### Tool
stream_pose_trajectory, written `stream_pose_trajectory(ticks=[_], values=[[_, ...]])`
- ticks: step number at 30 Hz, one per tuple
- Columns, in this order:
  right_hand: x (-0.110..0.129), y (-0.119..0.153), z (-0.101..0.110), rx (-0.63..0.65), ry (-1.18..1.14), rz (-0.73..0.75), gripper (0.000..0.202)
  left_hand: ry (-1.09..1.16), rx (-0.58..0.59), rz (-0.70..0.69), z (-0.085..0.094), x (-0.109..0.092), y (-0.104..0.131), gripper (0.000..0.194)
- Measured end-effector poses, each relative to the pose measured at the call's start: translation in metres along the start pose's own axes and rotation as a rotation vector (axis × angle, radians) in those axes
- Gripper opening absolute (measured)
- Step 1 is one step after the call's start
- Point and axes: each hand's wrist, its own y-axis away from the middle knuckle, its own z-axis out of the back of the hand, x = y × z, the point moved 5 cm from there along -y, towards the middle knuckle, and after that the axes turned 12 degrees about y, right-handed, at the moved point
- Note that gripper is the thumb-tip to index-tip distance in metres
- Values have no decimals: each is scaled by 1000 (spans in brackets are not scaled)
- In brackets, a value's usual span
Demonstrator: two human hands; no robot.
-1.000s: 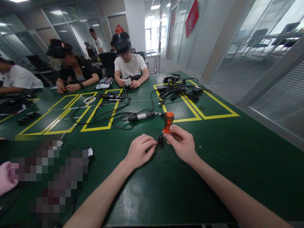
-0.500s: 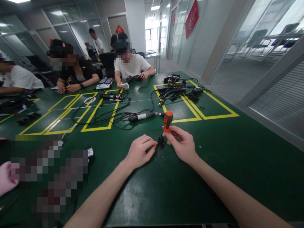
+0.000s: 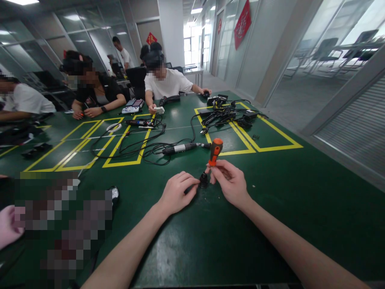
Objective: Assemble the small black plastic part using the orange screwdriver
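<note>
In the head view, my right hand [image 3: 230,180] is closed around the lower end of a screwdriver [image 3: 215,151] with an orange and dark grey handle. The screwdriver stands almost upright, its top leaning slightly right. Its shaft is hidden by my fingers. Just below and left is a small black stepped cylindrical part [image 3: 203,180], standing on the green table [image 3: 192,249]. My left hand [image 3: 180,190] pinches this part from its left side with thumb and fingertips. Whether the screwdriver touches the part I cannot tell.
Beyond my hands lies a grey and black corded rotary tool [image 3: 180,148]. Tangled black cables and adapters [image 3: 228,114] lie farther back right, around yellow tape outlines [image 3: 279,147]. Across the table a co-worker in white [image 3: 168,82] sits by a black power tool [image 3: 170,99].
The screwdriver has shifted slightly right and up and turned, with its top tilting right. My left hand stays on the black part. The co-worker opposite has stretched an arm toward the cables.
</note>
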Motion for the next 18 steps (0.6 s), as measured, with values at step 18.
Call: stream_pose_trajectory(ticks=[18], values=[[-4,0,2,-61,-1,-61,29,7,5,10,-1,1,0,17]])
